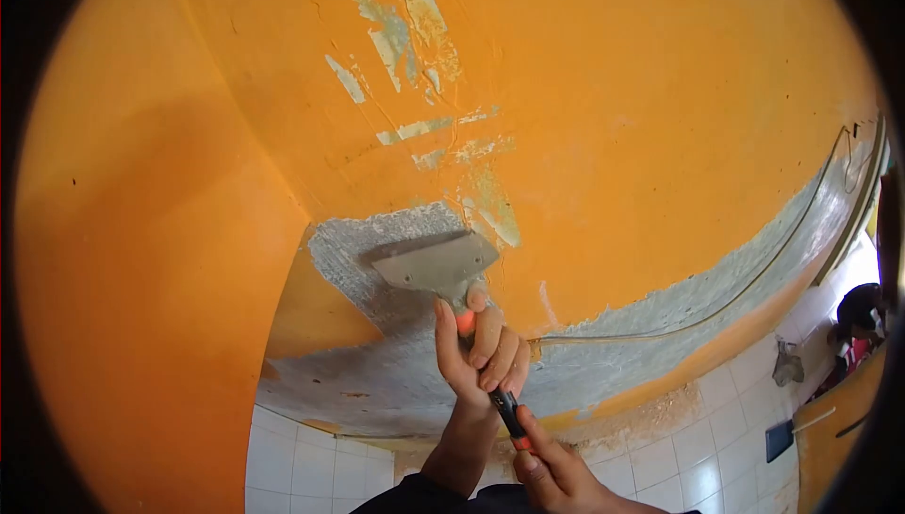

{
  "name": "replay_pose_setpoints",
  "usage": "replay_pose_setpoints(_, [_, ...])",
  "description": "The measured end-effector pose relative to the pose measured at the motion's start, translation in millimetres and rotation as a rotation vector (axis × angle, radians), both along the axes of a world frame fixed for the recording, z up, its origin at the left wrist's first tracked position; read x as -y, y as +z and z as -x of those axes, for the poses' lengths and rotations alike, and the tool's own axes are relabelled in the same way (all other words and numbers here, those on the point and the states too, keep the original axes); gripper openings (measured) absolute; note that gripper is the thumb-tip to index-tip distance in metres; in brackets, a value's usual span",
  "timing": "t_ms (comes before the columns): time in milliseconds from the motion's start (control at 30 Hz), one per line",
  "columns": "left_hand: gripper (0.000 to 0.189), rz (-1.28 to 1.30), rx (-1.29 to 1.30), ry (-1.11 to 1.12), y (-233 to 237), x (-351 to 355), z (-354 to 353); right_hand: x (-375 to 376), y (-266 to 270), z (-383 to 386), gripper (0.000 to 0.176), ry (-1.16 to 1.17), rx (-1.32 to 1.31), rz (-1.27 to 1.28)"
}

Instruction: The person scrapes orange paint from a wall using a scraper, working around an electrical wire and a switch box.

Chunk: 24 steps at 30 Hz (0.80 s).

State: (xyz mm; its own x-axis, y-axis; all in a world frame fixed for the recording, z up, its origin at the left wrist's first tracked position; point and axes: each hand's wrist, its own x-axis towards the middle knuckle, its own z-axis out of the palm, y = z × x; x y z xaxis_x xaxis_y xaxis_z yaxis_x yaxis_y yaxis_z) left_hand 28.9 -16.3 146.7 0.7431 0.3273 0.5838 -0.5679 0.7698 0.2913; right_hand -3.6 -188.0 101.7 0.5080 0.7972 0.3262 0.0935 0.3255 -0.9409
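A wide-bladed scraper (pixel 434 264) has its blade against a rough grey bare patch (pixel 386 236) on the orange painted wall (pixel 641 137). My left hand (pixel 483 349) is closed around the upper handle, its thumb and a fingertip near the base of the blade. Lower down, my right hand (pixel 556 467) grips the black and red end of the handle. Above the blade, several pale strips (pixel 419 127) show where the orange paint has come off.
A cable (pixel 650 335) runs along a bare grey band on the right. White tiles (pixel 660 457) cover the lower wall. On the far right are a person (pixel 858 321), a wooden surface (pixel 839 429) and a dark rectangular object (pixel 780 440). An orange wall (pixel 160 325) stands close on the left.
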Motion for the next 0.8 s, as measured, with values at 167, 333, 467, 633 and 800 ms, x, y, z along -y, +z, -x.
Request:
replay_pose_setpoints(167, [0.042,-0.013,-0.018,0.02,-1,-2,-1,-2,-6,-7,0.051,-0.057,0.107,0.005])
replay_pose_setpoints(333, [0.042,-0.001,0.016,0.034,8,-4,-6,-6,-2,-14,0.051,-0.002,0.131,0.046])
replay_pose_setpoints(467, [0.042,-0.045,-0.009,0.061,12,-4,-4,-3,0,-12,0.053,0.005,0.13,0.045])
replay_pose_setpoints(633, [0.042,-0.008,-0.029,0.049,21,-3,0,-5,13,-11,0.053,0.036,0.111,0.027])
replay_pose_setpoints(800, [0.041,-0.023,-0.035,0.024,12,-2,5,-3,13,-4,0.053,0.029,0.055,-0.024])
